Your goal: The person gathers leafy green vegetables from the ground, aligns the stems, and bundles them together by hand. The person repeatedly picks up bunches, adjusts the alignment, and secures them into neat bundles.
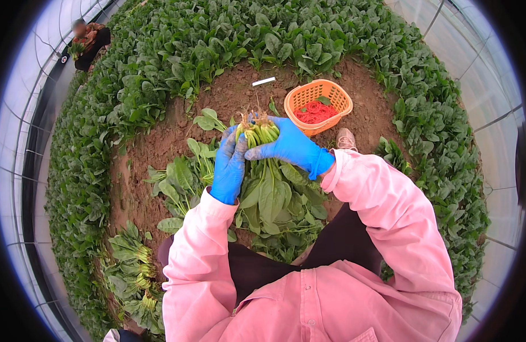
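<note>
Between my hands is a bunch of spinach (269,192), its pale stem bases and roots pointing away from me and its leaves hanging towards my lap. My left hand (229,164), in a blue glove, grips the bunch at its left side. Around the right side of the stems wraps my right hand (291,145), gloved the same way, its thumb across the front. Loose spinach plants (179,175) lie on the soil left of my left hand. Beyond my right hand stands an orange plastic basket (349,102) holding red bands or ties (316,113) and a leaf.
A white strip (263,81) lies on the soil (228,87) left of the basket. Several spinach bunches (136,273) lie at lower left. Growing spinach (263,34) surrounds the bare patch. Another person (89,42) crouches at the far upper left, by the greenhouse wall.
</note>
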`<control>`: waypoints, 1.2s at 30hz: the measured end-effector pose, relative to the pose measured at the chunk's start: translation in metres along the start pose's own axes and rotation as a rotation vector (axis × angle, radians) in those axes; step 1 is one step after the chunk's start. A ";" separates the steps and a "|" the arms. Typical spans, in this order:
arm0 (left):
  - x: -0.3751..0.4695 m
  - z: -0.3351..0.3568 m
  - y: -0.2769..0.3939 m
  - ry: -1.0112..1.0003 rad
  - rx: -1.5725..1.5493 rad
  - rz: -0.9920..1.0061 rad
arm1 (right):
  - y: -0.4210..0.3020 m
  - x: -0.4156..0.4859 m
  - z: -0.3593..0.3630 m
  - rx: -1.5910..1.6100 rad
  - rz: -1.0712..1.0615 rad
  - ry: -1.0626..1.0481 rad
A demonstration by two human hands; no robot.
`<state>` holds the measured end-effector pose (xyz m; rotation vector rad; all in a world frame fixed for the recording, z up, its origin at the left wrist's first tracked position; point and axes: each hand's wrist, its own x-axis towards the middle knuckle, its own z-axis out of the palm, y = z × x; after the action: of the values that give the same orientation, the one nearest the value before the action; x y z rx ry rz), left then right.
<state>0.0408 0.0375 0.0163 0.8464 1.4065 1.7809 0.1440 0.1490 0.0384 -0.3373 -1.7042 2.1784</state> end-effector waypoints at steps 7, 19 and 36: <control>0.007 -0.003 -0.009 -0.278 0.169 -0.006 | 0.016 0.015 -0.009 -0.179 -0.095 0.319; 0.018 0.006 -0.016 -0.235 0.503 0.107 | 0.005 0.019 0.000 0.184 -0.032 0.357; 0.031 0.006 -0.035 -0.453 0.010 -0.275 | -0.029 0.000 -0.046 0.114 -0.125 -0.006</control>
<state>0.0338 0.0728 -0.0150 0.9398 1.1670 1.2769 0.1658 0.1956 0.0557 -0.1889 -1.5528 2.1752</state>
